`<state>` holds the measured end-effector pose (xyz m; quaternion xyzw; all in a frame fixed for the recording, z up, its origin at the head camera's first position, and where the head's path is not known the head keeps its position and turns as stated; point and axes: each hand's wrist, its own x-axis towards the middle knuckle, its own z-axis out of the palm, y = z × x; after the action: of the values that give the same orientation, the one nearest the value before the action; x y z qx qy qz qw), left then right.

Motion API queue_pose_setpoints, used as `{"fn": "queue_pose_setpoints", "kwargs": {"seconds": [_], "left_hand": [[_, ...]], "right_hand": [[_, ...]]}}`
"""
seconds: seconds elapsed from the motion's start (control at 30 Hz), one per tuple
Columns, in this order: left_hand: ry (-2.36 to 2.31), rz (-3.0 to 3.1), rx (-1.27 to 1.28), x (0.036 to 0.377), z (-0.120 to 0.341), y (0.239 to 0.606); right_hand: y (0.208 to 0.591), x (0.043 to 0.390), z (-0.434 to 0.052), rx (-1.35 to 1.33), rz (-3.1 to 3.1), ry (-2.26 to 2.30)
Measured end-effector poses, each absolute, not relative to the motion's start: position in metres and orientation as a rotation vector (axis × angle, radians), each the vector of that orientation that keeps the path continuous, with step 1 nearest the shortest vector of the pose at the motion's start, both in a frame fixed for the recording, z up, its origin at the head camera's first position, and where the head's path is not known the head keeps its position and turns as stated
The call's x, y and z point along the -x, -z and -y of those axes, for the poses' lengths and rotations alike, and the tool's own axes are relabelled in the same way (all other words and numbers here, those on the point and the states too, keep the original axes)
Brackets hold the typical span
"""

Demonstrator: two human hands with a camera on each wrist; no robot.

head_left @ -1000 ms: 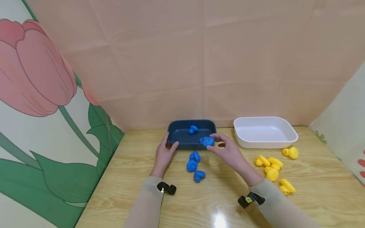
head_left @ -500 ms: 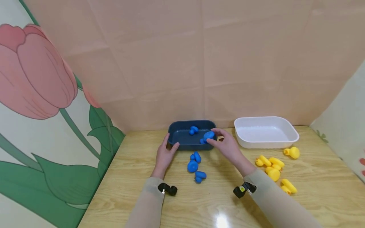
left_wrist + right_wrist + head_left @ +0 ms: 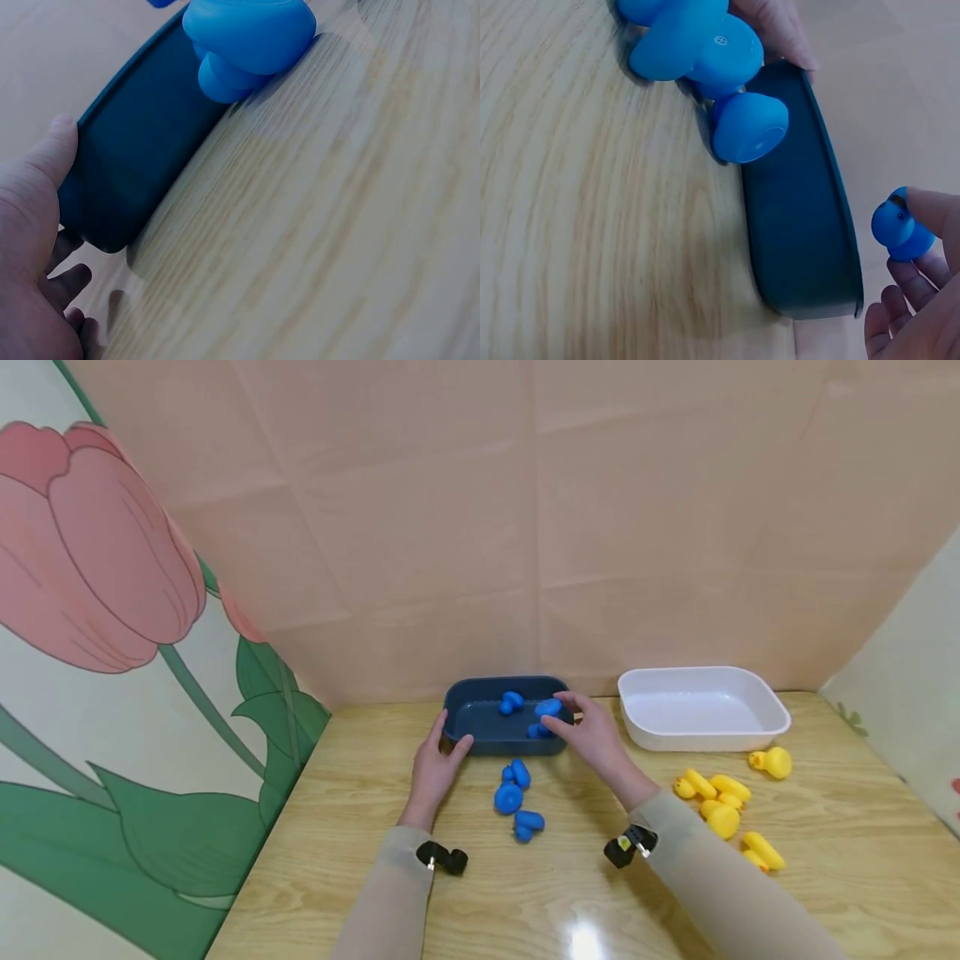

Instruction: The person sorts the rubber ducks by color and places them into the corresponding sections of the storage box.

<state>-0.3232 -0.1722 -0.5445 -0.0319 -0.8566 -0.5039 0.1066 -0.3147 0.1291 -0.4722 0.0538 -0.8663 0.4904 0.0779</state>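
In the head view my left hand [image 3: 435, 768] grips the near left corner of a dark blue tray [image 3: 502, 747], thumb at the front wall and fingers along the side. My right hand [image 3: 596, 739] pinches a blue toy duck [image 3: 548, 707] between thumb and fingers, over the tray's right part; its eyes and beak show in the right wrist view, where the duck [image 3: 901, 225] is beyond the rim. Another blue duck [image 3: 512, 702] lies inside the tray. In front of it, three more blue ducks [image 3: 508, 798] lie on the table.
A white tray [image 3: 703, 742] stands to the right of the dark one. Several yellow toy ducks [image 3: 722, 820] lie on the wooden table [image 3: 360, 827] in front of it. A pinkish cloth [image 3: 450, 527] hangs behind both trays.
My right hand has shifted slightly inward and turned, tipping the blue duck's body upward and its head lower over the dark tray. The left hand stays on the tray.
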Motion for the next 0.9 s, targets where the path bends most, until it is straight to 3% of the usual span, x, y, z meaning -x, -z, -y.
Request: {"fn": "queue_pose_setpoints", "kwargs": {"seconds": [0.9], "left_hand": [[1.487, 2.525, 0.099, 0.322, 0.173, 0.545]], "right_hand": [[0.489, 0.296, -0.129, -0.239, 2.570, -1.481]]}}
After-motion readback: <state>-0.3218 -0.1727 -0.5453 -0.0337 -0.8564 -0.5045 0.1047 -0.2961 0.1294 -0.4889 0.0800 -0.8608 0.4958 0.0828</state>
